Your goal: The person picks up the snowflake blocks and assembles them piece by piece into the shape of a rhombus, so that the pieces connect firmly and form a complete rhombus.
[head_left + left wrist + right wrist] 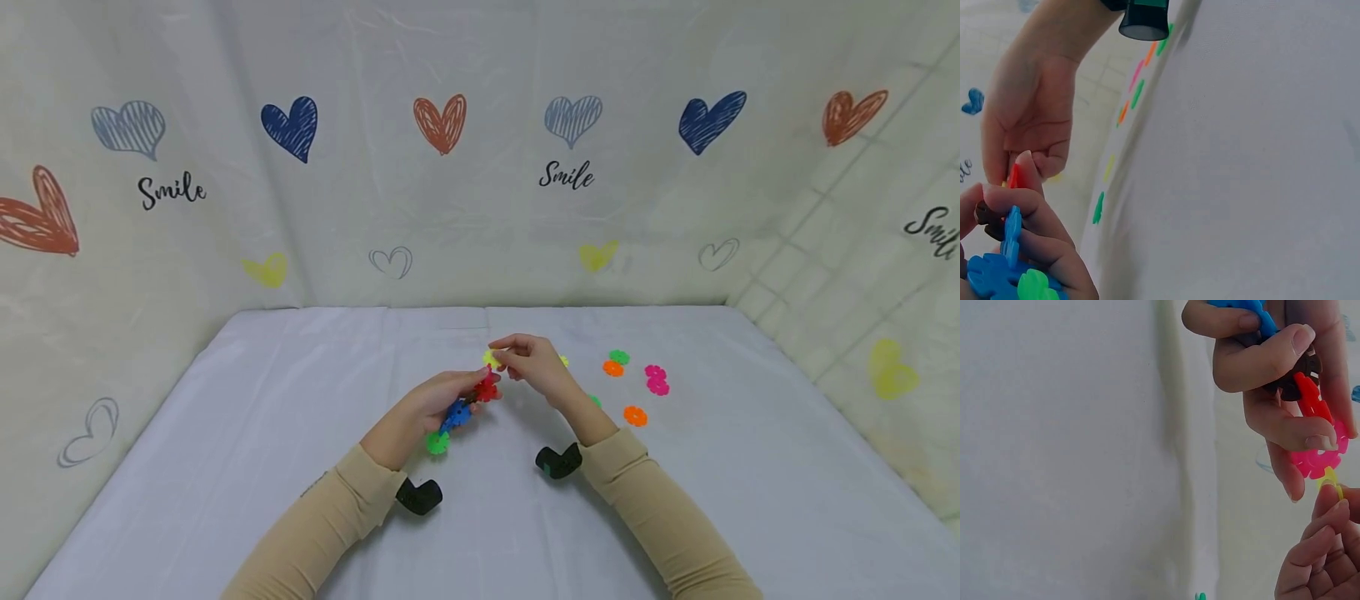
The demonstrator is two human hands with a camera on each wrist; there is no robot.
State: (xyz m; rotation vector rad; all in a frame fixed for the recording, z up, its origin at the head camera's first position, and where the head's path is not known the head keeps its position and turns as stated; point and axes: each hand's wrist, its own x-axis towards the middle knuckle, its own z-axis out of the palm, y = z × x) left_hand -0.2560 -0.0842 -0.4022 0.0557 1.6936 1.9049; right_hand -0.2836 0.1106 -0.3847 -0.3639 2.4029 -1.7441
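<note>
My left hand (442,396) grips a chain of notched plastic discs. In the right wrist view the chain runs from a blue disc (1260,319) through a dark brown disc (1291,381) and a red disc (1313,400) to a pink disc (1319,456). A green disc (438,442) hangs at its near end. Between thumb and fingertips my right hand (534,367) pinches a yellow disc (1330,478), which meets the pink disc's edge. How deep the two slots sit together I cannot tell. Fingers of the left hand partly cover the middle of the chain.
On the white-covered table (300,392), to the right, lie loose discs: a green one (619,357), orange ones (635,416) and pink ones (657,387). Others show partly behind the right forearm. A dark wrist camera (558,461) sticks out from each wrist. A printed curtain (480,200) borders the table's back.
</note>
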